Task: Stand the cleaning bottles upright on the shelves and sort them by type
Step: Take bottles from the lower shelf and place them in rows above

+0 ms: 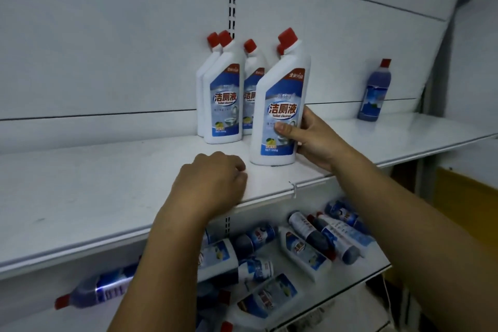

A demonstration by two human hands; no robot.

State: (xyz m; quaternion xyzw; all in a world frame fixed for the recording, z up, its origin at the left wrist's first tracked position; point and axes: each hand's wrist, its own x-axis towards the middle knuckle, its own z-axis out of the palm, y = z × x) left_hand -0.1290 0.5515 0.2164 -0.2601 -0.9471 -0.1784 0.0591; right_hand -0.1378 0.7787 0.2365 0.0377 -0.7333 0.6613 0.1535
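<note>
Several white angled-neck plastic bottles with red caps [223, 94] stand grouped at the back of the white metal upper shelf [107, 191]. The right hand [310, 140] wraps thumb and fingers round one more white toilet-cleaner bottle [280, 105], upright near the front edge. The left hand [213, 180] rests beside it, fingers curled, holding nothing. Best to slide it back flush with its kind (label forward), well apart from the lone dark blue bottle [374, 91].

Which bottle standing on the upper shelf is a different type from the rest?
The blue bottle, standing alone at the far right with a straight neck. The white bottles all have bent necks.
</note>
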